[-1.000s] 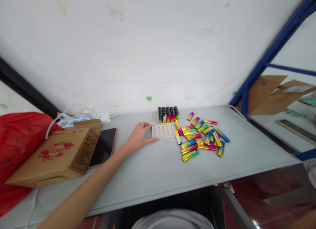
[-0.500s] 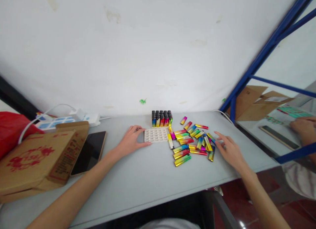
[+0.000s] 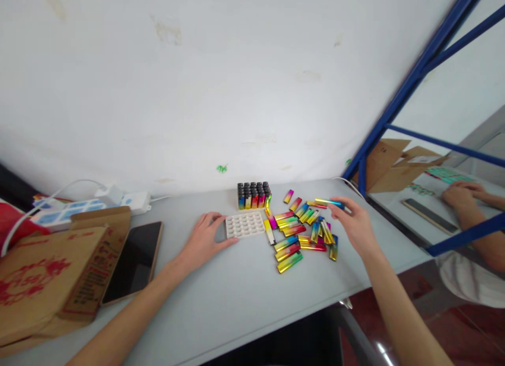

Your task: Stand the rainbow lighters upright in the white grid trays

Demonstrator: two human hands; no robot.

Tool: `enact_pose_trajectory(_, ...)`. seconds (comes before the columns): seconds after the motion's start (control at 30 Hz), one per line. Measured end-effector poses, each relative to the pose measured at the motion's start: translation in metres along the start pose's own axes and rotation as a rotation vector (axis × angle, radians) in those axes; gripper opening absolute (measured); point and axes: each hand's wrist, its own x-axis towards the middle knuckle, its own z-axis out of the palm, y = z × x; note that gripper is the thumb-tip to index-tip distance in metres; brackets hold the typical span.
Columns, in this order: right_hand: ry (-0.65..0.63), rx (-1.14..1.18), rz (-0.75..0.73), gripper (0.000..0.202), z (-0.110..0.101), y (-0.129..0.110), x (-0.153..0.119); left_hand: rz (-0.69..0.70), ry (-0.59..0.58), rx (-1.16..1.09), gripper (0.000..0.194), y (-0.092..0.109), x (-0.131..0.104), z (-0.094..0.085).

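Note:
My left hand (image 3: 205, 233) grips the left end of a white tray (image 3: 245, 225) with rows of small slots, thumb at the near corner and fingers at the far one. The tray lies flat on the table, its slots unfilled. Between the thumb and fingers of my right hand (image 3: 353, 219) is a shiny blue-and-yellow lighter (image 3: 328, 202), raised over the right side of a loose pile. In that pile, several metallic, multicoloured lighters (image 3: 290, 262) lie in different directions. Behind the tray a tight block of upright lighters (image 3: 253, 196) with black tops stands near the wall.
At left, a cardboard box (image 3: 43, 271), a dark-screened phone or tablet (image 3: 134, 261) and a white power strip (image 3: 136, 200) lie on the table. A blue metal frame (image 3: 374, 140) borders the right side. Beyond it are an open carton (image 3: 389, 169) and another person's hands (image 3: 460, 195).
My right hand has picked up a lighter from the pile's right side and lifted it up and leftward. My left hand stays on the tray. The camera view has shifted slightly.

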Motion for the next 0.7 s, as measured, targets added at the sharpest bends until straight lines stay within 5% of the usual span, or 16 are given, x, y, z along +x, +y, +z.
enact_pose_trajectory(0.2,-0.198,0.400,0.189,0.045,0.100,-0.058,0.014,-0.020,0.011,-0.008,0.062,0.006,-0.010,-0.002)
enact_pose_trajectory(0.4,-0.555,0.634,0.278,0.054,0.191,-0.069,0.010,-0.034,-0.018,-0.028,0.061,0.012,-0.009,-0.008)
enact_pose_trajectory(0.53,-0.661,0.447,0.280,0.056,0.213,-0.056,-0.012,-0.045,-0.050,-0.023,0.064,0.018,-0.009,-0.014)
enact_pose_trajectory(0.7,-0.559,0.072,0.026,0.060,0.214,-0.040,-0.034,-0.047,-0.095,-0.019,0.066,0.020,-0.007,-0.019)
